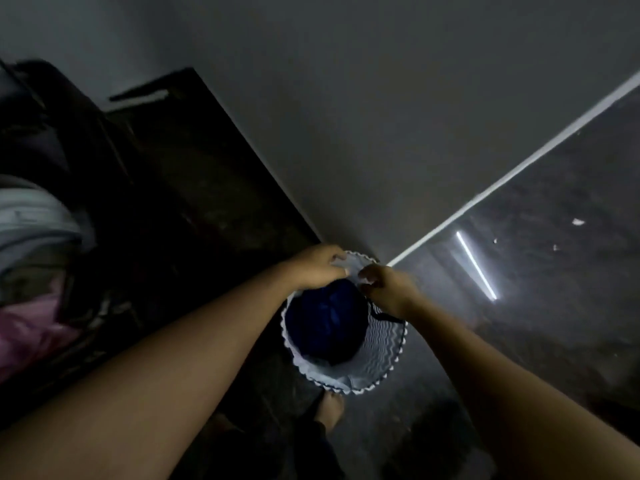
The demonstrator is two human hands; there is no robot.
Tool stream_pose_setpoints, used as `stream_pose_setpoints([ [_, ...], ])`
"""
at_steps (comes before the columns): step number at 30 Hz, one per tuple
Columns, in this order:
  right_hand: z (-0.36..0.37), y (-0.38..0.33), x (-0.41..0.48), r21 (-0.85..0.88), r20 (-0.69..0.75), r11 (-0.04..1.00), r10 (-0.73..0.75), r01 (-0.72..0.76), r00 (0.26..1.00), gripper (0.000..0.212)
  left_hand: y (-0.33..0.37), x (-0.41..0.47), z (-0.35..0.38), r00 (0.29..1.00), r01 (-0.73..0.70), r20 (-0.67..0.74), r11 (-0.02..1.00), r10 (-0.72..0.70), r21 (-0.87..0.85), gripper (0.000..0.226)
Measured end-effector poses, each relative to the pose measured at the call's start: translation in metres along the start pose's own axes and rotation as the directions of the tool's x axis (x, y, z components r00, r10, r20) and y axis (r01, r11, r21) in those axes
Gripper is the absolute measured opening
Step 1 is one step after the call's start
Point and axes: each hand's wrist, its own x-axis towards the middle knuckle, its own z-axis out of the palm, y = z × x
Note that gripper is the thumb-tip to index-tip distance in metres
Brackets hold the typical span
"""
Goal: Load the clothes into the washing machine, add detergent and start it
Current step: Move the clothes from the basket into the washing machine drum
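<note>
A white laundry basket (377,344) with a wavy pattern and scalloped rim stands on the dark floor below me. Inside it lies a dark blue garment (327,320). My left hand (317,266) curls its fingers over the far rim of the basket. My right hand (384,287) pinches the same rim just to the right, with a dark strap hanging under its wrist. The two hands nearly touch. The room is dim and the washing machine is not clearly visible.
A dark cabinet or furniture piece (194,188) runs along the left. White and pink cloth (31,306) piles up at the far left edge. A grey wall (381,116) rises behind. My bare foot (330,412) stands just before the basket.
</note>
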Motion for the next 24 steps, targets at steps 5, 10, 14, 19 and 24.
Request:
stream_pose_setpoints([
  [5,0.076,0.084,0.041,0.03,0.155,0.996,0.075,-0.081,0.985,0.04,-0.076,0.063,0.097,0.96,0.248,0.14,0.968,-0.242,-0.025,0.052],
  [10,0.16,0.137,0.096,0.082,0.266,0.986,0.118,-0.144,0.957,0.049,-0.155,0.113,0.167,0.909,0.409,0.137,0.908,-0.394,-0.097,0.054],
  [14,0.218,0.17,0.149,0.135,0.301,0.967,0.165,-0.214,0.939,0.052,-0.21,0.161,0.209,0.9,0.433,0.107,0.895,-0.423,-0.105,0.057],
  [19,0.278,0.206,0.212,0.141,0.245,0.952,0.233,-0.272,0.941,0.059,-0.263,0.221,0.255,0.884,0.466,-0.017,0.884,-0.467,-0.04,0.074],
  [24,0.324,0.23,0.251,0.249,0.243,0.926,0.223,-0.283,0.944,0.079,-0.3,0.256,0.299,0.886,0.464,0.02,0.885,-0.464,-0.02,0.111],
])
